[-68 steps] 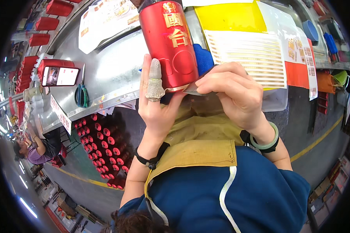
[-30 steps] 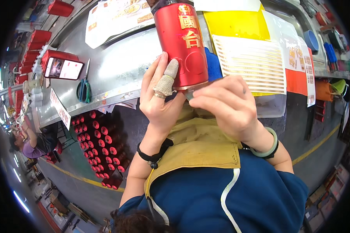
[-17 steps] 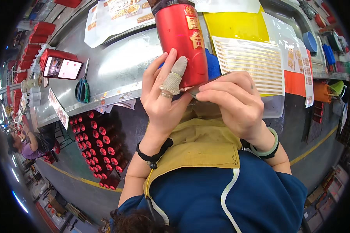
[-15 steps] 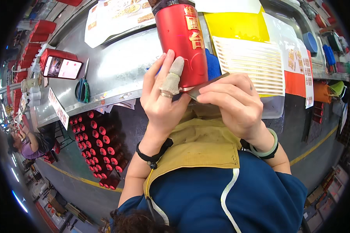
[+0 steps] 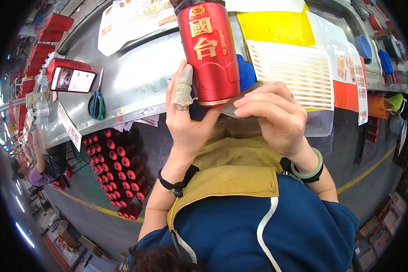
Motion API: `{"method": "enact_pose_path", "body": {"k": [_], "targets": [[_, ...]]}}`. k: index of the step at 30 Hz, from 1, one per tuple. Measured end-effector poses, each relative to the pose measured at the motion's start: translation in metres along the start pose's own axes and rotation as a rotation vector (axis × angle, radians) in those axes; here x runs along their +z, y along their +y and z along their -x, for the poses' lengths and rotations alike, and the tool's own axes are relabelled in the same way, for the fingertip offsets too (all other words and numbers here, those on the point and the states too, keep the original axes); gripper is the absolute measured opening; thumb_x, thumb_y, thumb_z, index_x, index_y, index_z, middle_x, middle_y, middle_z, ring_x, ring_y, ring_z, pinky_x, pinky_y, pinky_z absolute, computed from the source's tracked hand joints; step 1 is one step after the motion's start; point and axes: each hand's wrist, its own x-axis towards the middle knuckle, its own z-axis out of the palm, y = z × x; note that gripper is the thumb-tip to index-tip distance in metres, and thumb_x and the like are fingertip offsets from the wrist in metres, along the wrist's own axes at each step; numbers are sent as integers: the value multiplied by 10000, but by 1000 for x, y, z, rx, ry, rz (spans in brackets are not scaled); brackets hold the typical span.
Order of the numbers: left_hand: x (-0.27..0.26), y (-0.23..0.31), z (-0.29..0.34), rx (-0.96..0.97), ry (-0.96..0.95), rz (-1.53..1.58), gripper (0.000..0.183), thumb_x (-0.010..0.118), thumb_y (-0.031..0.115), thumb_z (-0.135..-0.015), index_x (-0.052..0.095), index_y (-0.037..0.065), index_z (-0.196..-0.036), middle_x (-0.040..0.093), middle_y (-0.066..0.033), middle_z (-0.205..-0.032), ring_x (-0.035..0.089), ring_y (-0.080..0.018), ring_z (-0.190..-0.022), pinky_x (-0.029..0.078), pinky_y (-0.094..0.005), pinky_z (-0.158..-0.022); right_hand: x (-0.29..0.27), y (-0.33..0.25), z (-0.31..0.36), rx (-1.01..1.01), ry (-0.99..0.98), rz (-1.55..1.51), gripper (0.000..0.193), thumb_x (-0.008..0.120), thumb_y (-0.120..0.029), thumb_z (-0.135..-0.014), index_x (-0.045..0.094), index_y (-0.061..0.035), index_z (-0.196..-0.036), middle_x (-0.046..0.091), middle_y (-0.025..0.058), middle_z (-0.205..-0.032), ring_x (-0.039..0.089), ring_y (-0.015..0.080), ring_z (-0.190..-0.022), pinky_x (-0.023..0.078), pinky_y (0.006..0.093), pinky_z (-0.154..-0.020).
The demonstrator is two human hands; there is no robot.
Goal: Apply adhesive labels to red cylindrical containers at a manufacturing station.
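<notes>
A red bottle (image 5: 213, 68) with raised gold characters lies on the workbench, its base toward me and a thin gold strip (image 5: 215, 103) round its lower edge. My left hand (image 5: 186, 115) holds it, fingers stretched along the left side and thumb at the base. One finger wears a pale cloth sleeve (image 5: 184, 86). In my right hand (image 5: 276, 115) a thin, dark, flat scraper-like piece (image 5: 240, 103) is pinched, its tip against the base edge near my left thumb. A blue cloth (image 5: 245, 72) shows beside the bottle; its neck end is partly cut off by the picture's edge.
A sheet of gold strips (image 5: 292, 75) lies right of the bottle, over a yellow sheet (image 5: 276, 27). Scissors (image 5: 96, 102) and a phone (image 5: 72, 80) are at the left. Several red-topped bottles (image 5: 118, 167) stand below the bench. A person (image 5: 38, 167) sits at far left.
The bottle has rolled to the left, bringing its gold characters to the upper face. My left fingers have shifted left, onto its side. The right hand stays at the base with the flat piece.
</notes>
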Motion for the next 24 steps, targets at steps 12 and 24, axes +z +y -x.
{"method": "enact_pose_path", "body": {"k": [12,24], "targets": [[2,-5,-2,50,-5,-85,849,915,113,-747,522,-26,-1487,538,-242,-1525,564,-417,-1357,434,-482,-1156,-20,11,4,115,-153,-108,341,710,145,-705,769,-56,-973,758,58,-923,697,251,-878,552,370,-816],[-1,-3,-14,-29,-30,4,952,984,154,-696,512,-37,-1501,617,-194,-1442,632,-315,-1280,495,-405,-1089,-10,43,-94,-225,42,146,224,687,72,-797,749,-66,-963,744,69,-927,682,273,-891,538,385,-813]]}}
